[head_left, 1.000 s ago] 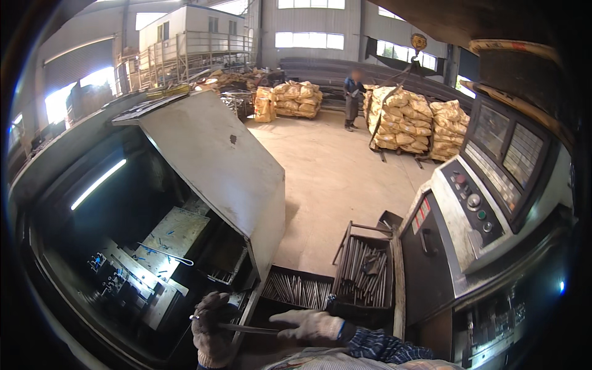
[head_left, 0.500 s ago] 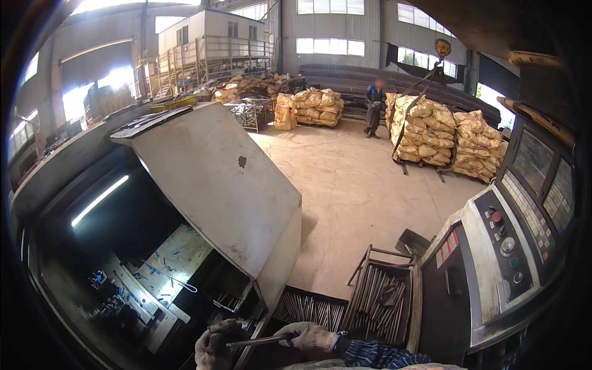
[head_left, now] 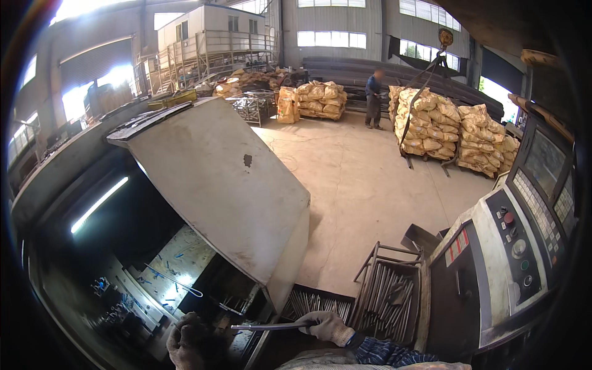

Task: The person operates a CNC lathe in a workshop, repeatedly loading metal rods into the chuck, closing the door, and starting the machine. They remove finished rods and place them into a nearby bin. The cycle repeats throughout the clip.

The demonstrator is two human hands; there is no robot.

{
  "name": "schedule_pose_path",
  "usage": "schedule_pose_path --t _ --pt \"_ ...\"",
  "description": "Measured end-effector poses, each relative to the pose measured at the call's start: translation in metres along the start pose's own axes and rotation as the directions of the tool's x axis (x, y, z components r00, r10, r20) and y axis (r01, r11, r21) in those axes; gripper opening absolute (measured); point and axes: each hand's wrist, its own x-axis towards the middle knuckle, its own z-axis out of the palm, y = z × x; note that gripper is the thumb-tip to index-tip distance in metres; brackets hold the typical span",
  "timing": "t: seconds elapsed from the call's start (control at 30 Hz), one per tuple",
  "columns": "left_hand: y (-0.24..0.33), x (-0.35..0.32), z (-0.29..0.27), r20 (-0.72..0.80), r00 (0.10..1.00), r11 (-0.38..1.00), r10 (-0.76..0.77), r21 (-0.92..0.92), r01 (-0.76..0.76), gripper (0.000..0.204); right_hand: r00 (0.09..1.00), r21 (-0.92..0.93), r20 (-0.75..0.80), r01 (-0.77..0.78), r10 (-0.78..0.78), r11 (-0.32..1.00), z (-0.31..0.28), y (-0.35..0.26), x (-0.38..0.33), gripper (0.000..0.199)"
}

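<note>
The step in hand appears to be loading a metal rod (head_left: 271, 327) into the open machine (head_left: 154, 290) at near left. The right hand (head_left: 327, 325), gloved in a light fabric glove, has its grip clenched around the right end of the rod, which lies roughly level and points left toward the machine's interior. The left hand (head_left: 188, 339), in a dark glove, sits at the lower edge, just beside the rod's left end; whether its grip encloses the rod cannot be told. Both forearms enter from the lower edge, the right sleeve in blue plaid. The machine's grey sliding door (head_left: 228, 185) stands open above the hands. Just right of the right hand, a rack of rods (head_left: 388, 296) holds more stock, with the control panel (head_left: 518, 240) at far right. The next move likely calls for aligning the rod's tip with the machine's holder and keeping it level.
</note>
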Motion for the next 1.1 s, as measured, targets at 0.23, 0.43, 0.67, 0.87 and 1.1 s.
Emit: schedule_pose_path --t 0.23,0.43,0.67,0.87,1.1 --pt "-0.011 0.000 -0.056 -0.142 0.990 1.000 -0.008 -0.002 0.008 0.038 0.999 -0.035 -0.053 0.008 -0.009 0.999 0.033 -0.043 0.005 0.027" --pt "-0.010 0.000 -0.087 -0.174 0.984 1.000 -0.026 0.011 0.028 0.038 0.988 -0.033 -0.026 0.150 -0.150 0.988 0.061 -0.025 0.019 0.024" --pt "-0.017 0.009 -0.090 -0.185 0.981 0.998 -0.058 0.016 0.062 0.037 0.997 -0.037 -0.064 0.043 -0.046 0.998 0.057 -0.030 0.006 0.021" --pt "-0.082 0.060 -0.139 -0.093 0.995 0.935 0.028 0.355 0.007 0.039 0.990 -0.045 -0.137 -0.027 0.021 0.999 0.048 -0.037 -0.013 0.022" --pt "-0.044 0.048 -0.082 -0.264 0.959 0.983 -0.101 0.123 0.137 0.029 0.969 0.013 -0.226 0.107 -0.102 0.994 0.055 -0.040 -0.024 0.021"
